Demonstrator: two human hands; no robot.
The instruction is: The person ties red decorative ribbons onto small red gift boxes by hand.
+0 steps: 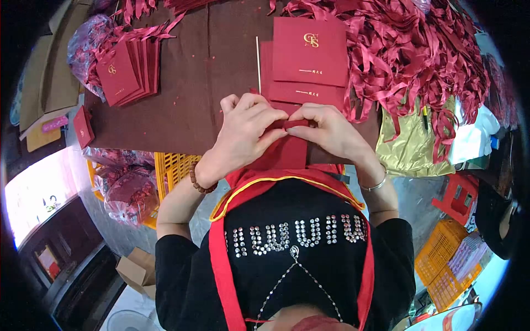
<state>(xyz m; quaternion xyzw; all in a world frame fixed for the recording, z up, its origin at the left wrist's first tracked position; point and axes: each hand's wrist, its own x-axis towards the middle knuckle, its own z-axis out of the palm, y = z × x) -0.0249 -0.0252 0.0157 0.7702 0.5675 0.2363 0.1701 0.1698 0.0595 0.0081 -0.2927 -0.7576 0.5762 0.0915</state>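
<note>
At the table's near edge, my left hand point(245, 126) and my right hand point(334, 131) are close together, thumbs and fingers pinched on the upper edge of a dark red paper bag point(291, 153). The fingers cover much of that edge, so any small piece between them is hidden. Just beyond my hands lies a stack of flat red paper bags point(309, 55) with gold lettering. A thin pale stick point(258, 63) lies along the stack's left side.
Red ribbons point(403, 55) are heaped at the right, above gold wrapping point(414, 146). More red bags point(118, 77) lie fanned at the left on the brown table point(221, 49). An orange crate point(174, 174) stands below the table's edge, near plastic-wrapped bundles point(132, 196).
</note>
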